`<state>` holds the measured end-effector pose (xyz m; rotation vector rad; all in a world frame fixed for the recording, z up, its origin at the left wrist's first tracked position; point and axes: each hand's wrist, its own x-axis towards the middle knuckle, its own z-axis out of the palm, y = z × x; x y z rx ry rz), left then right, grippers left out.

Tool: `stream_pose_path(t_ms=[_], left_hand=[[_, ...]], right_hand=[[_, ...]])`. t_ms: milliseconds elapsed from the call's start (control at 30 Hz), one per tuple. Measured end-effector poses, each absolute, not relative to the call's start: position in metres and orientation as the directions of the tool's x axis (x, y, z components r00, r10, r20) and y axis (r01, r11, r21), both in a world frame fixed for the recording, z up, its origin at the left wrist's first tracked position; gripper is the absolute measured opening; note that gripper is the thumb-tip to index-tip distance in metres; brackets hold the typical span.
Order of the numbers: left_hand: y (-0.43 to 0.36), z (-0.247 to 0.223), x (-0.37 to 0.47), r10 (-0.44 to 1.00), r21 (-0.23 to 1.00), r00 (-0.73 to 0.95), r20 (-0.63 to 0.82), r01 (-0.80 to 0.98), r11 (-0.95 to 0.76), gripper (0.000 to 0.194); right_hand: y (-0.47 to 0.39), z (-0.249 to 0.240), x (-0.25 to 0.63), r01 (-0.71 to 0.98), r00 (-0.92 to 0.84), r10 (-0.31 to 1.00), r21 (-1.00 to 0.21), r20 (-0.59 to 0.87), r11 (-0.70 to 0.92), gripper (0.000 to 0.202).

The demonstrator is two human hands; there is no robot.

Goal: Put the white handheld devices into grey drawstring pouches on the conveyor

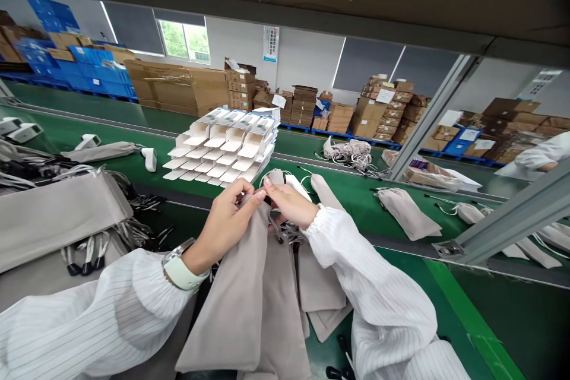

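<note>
From the head camera: both hands meet at the mouth of a grey drawstring pouch (249,285) draped over the near edge of the counter (356,190). Left hand (227,222) has its fingers clamped on the pouch's top hem, holding it taut; right hand (289,202) pinches the same hem from the other side, fingers together, so the opening stays put. More pouches (320,285) lie beneath. A stack of white cartons (222,145) waits just beyond, on the green belt.

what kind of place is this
Most likely a factory packing line: a green conveyor belt, stacked open white cartons, pallets of cardboard boxes, and both hands gripping a grey drawstring pouch.
</note>
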<state>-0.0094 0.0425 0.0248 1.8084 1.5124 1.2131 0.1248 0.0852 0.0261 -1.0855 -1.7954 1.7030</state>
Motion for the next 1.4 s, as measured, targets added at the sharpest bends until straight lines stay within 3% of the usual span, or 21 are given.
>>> stream_pose_path(t_ms=[133,233,333,400,467,500,533,600,633,667,733,767,800,833,900,967,1067,1133,1233,1333,1400], left_hand=[[0.051,0.027,-0.011,0.950,0.803,-0.033,0.310,0.544,-0.243,0.026],[0.047,0.033,-0.020,0.942,0.685,0.014,0.335,0.683,-0.254,0.028],[0.033,0.044,-0.032,0.977,0.625,0.206,0.053,0.757,-0.193,0.039],[0.023,0.055,-0.035,0.928,0.730,0.341,-0.148,0.671,-0.130,0.045],[0.017,0.066,-0.031,0.944,0.860,0.317,-0.096,0.504,-0.082,0.044],[0.016,0.071,-0.027,0.971,0.906,0.238,-0.011,0.412,-0.091,0.041],[0.017,0.075,-0.022,0.985,0.937,0.160,0.069,0.328,-0.119,0.038],[0.020,0.079,-0.012,0.981,0.955,0.074,0.181,0.223,-0.193,0.032],[0.022,0.079,-0.007,0.971,0.949,0.073,0.229,0.205,-0.239,0.031],[0.024,0.076,-0.004,0.958,0.935,0.085,0.273,0.211,-0.285,0.030],[0.026,0.066,-0.002,0.926,0.877,0.104,0.363,0.298,-0.377,0.027],[0.027,0.058,-0.003,0.912,0.832,0.140,0.387,0.372,-0.410,0.026],[0.028,0.048,-0.006,0.906,0.786,0.201,0.372,0.451,-0.423,0.027],[0.028,0.037,-0.009,0.907,0.736,0.279,0.315,0.532,-0.419,0.028],[0.027,0.014,-0.016,0.900,0.634,0.413,0.141,0.660,-0.402,0.033],[0.024,-0.008,-0.022,0.890,0.558,0.454,0.035,0.730,-0.395,0.035],[0.016,-0.031,-0.026,0.882,0.465,0.465,0.074,0.766,-0.443,0.035],[0.010,-0.037,-0.026,0.867,0.389,0.472,0.157,0.778,-0.494,0.035],[0.005,-0.040,-0.024,0.833,0.302,0.503,0.232,0.776,-0.553,0.033],[0.005,-0.037,-0.022,0.831,0.302,0.512,0.215,0.775,-0.555,0.029],[0.006,-0.034,-0.020,0.847,0.323,0.503,0.172,0.783,-0.531,0.024]], right_hand=[[0.078,0.021,0.116,0.377,-0.529,0.840,-0.920,-0.122,0.104,0.073],[0.091,0.018,0.130,0.395,-0.359,0.923,-0.873,0.140,0.286,0.067],[0.122,0.017,0.164,0.533,-0.043,0.886,-0.740,0.461,0.411,0.052],[0.136,0.017,0.181,0.593,0.052,0.855,-0.705,0.516,0.389,0.049],[0.135,0.016,0.180,0.464,-0.074,0.923,-0.807,0.377,0.366,0.050],[0.128,0.016,0.172,0.336,-0.249,0.925,-0.870,0.287,0.361,0.048],[0.120,0.015,0.160,0.191,-0.460,0.857,-0.916,0.233,0.352,0.048],[0.102,0.014,0.135,-0.070,-0.773,0.583,-0.946,0.252,0.316,0.053],[0.097,0.015,0.126,-0.148,-0.820,0.495,-0.942,0.287,0.300,0.048],[0.095,0.017,0.122,-0.179,-0.820,0.487,-0.943,0.300,0.279,0.039],[0.101,0.028,0.136,-0.073,-0.684,0.687,-0.961,0.243,0.267,0.028],[0.108,0.035,0.152,0.082,-0.456,0.863,-0.956,0.215,0.281,0.027],[0.116,0.042,0.173,0.245,-0.197,0.949,-0.925,0.244,0.289,0.026],[0.125,0.048,0.196,0.461,0.074,0.952,-0.857,0.296,0.231,0.030],[0.141,0.052,0.241,0.830,0.338,0.864,-0.551,0.372,-0.088,0.052],[0.153,0.042,0.276,0.890,0.440,0.842,-0.276,0.312,-0.363,0.056],[0.165,0.006,0.296,0.853,0.521,0.841,-0.096,0.148,-0.512,0.044],[0.172,-0.018,0.292,0.845,0.534,0.831,-0.050,0.158,-0.533,0.039],[0.180,-0.045,0.272,0.942,0.333,0.924,-0.029,0.190,-0.334,0.045],[0.183,-0.067,0.256,0.993,0.051,0.995,-0.112,0.084,-0.041,0.049],[0.184,-0.079,0.255,0.985,0.049,0.999,-0.167,0.019,-0.045,0.049]])
